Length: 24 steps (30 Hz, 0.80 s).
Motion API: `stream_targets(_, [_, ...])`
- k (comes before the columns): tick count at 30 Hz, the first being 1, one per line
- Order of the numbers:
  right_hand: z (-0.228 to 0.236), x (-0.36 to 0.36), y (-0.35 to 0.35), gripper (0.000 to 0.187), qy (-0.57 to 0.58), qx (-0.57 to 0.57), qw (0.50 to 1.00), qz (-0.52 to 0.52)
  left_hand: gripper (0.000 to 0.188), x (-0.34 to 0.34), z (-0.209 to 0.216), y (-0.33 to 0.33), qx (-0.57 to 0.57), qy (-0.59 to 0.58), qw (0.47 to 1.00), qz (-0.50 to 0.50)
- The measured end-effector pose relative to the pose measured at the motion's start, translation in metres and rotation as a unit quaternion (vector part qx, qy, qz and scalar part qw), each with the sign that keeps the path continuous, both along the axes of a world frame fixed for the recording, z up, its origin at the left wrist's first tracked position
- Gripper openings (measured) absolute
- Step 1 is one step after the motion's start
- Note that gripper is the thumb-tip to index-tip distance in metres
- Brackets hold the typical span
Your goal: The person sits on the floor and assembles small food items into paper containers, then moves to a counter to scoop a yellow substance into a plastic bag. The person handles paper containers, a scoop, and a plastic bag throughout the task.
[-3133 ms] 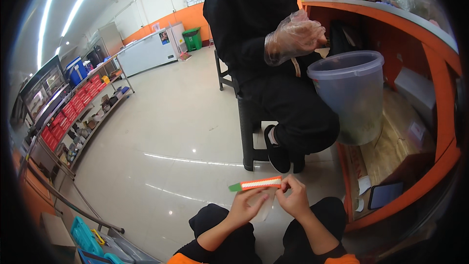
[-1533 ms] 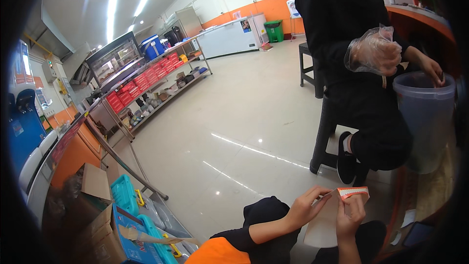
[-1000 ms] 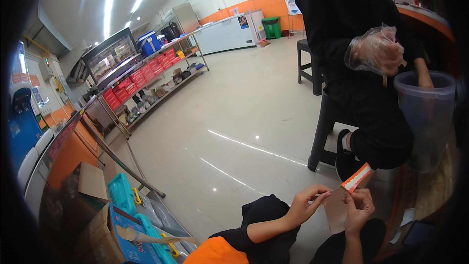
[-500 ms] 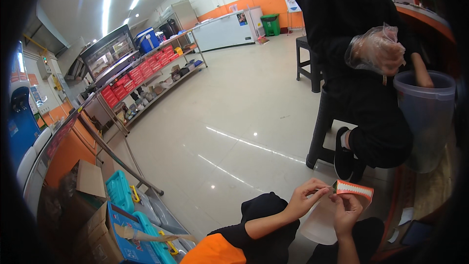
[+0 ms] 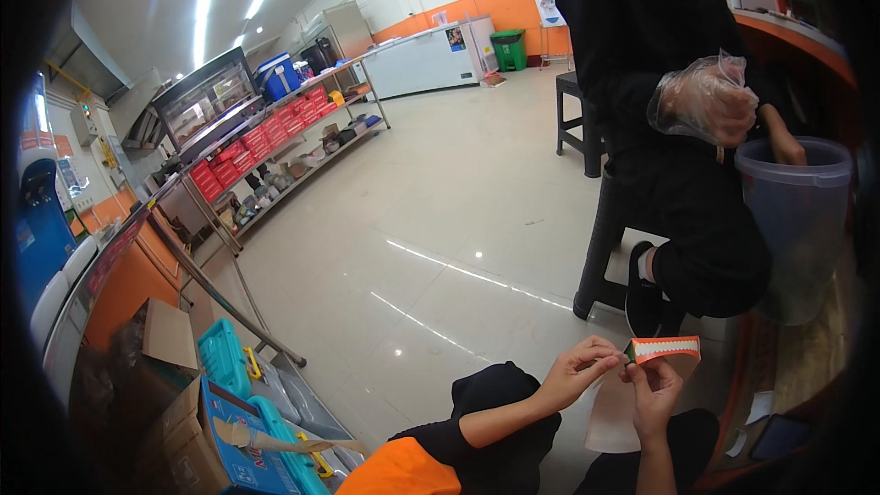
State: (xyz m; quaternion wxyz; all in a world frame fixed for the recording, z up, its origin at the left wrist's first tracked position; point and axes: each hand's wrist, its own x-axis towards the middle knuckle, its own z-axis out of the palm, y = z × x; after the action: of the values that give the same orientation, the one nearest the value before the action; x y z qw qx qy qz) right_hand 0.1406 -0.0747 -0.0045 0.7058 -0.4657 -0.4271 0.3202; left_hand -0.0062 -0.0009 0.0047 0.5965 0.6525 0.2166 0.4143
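Note:
My right hand (image 5: 654, 394) is closed round a small orange box-like packet (image 5: 668, 359) with a white zigzag band and a dark green end. At that green end, the fingertips of my left hand (image 5: 585, 370) are pressed together in a pinch. What they pinch is too small to make out. Below both hands a pale, translucent object (image 5: 612, 422), perhaps a tub or sheet, rests by my legs, partly hidden by my right wrist.
A co-worker in black sits ahead right on a dark stool (image 5: 600, 261), one gloved hand raised, the other in a clear plastic bucket (image 5: 796, 220). A phone-like dark slab (image 5: 781, 437) lies at lower right. Cartons (image 5: 188, 431) and turquoise-lidded bins (image 5: 225, 357) stand left.
The orange packet has turned slightly, and its white band lies more level. The pale object under my hands shows a different outline. The co-worker's bare hand has shifted left in the bucket.

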Motion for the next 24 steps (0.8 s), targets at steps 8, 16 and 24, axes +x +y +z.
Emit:
stream_targets(8, [0.011,-0.005,0.000,0.003,0.085,-0.013,0.996,0.023,0.019,0.000,0.002,-0.001,0.044,0.017,0.999,0.019])
stream_targets(16, [0.012,-0.005,0.001,0.005,0.093,-0.029,0.995,0.026,0.019,0.001,0.000,-0.001,0.087,0.015,0.995,0.040])
stream_targets(24, [0.000,-0.004,-0.003,0.011,0.048,-0.013,0.999,-0.018,0.015,0.001,0.012,-0.004,0.051,0.047,0.997,0.025])
